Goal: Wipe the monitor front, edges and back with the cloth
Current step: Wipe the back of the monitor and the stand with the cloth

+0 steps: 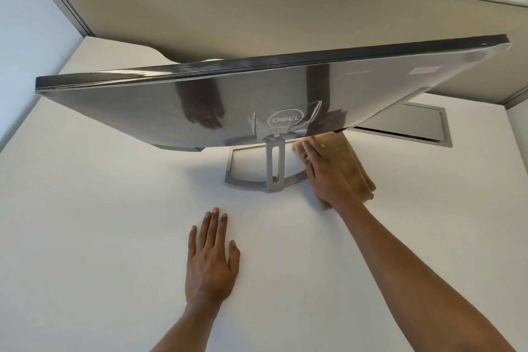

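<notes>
Head view: looks down on a white desk (85, 208), with the monitor (200, 100) taken as the landmark.
Monitor: stands on its stand (274, 163) with the glossy back panel and logo facing the person; the screen side faces away and cannot be seen.
Cloth (351, 163): tan, folded into a thick pad, lying on the desk just below the monitor's lower edge, right of the stand.
Right hand (323, 174): flat and spread on top of the cloth, fingers extended, pressing rather than pinching; whether any fold is gripped underneath cannot be told.
Left hand (210, 260): open, palm down on the desk in front of the stand, holding nothing and well clear of the monitor.
Handling, cloth: soft and limp, likely to unfold if lifted by one corner; better gathered whole under the palm.
Handling, monitor: stiff but thin and top-heavy on a narrow stand, with a slick back that shows reflections; probably best steadied at the top edge or the stand neck while wiping.
Risk: pushing hard high on the panel could tip it.
</notes>
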Demonstrator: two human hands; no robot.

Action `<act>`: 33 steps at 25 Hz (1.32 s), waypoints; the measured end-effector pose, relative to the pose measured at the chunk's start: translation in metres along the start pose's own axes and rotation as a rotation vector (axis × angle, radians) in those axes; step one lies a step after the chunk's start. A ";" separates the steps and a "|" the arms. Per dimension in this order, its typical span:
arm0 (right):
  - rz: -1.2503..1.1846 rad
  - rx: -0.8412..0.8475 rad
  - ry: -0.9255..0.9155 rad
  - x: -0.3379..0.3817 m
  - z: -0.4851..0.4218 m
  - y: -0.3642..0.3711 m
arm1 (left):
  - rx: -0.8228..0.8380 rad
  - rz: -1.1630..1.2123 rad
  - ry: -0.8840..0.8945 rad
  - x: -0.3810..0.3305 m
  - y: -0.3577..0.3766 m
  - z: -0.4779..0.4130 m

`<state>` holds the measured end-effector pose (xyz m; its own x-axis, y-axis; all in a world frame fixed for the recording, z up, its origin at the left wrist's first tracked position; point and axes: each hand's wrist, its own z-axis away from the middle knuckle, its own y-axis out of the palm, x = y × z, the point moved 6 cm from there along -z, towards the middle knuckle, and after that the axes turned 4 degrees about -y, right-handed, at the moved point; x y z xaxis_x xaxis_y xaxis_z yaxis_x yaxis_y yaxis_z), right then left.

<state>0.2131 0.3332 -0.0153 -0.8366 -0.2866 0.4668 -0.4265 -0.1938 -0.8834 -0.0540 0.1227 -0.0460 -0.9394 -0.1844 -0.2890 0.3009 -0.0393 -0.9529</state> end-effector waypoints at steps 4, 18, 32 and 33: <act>0.021 -0.149 0.069 0.003 0.035 0.001 | -0.007 0.002 -0.003 0.000 0.000 0.000; 0.158 -0.016 -0.137 -0.002 0.012 0.003 | -0.006 -0.009 -0.003 0.001 -0.002 0.000; 0.099 -0.177 -0.017 0.010 0.014 0.005 | -0.022 -0.003 0.000 0.001 0.001 0.001; 0.126 -0.235 -0.027 0.012 0.028 0.007 | -0.018 -0.004 -0.003 0.002 0.001 0.001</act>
<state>0.2092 0.3024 -0.0146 -0.8799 -0.3207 0.3507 -0.3905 0.0674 -0.9181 -0.0551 0.1214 -0.0471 -0.9402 -0.1868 -0.2847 0.2939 -0.0227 -0.9556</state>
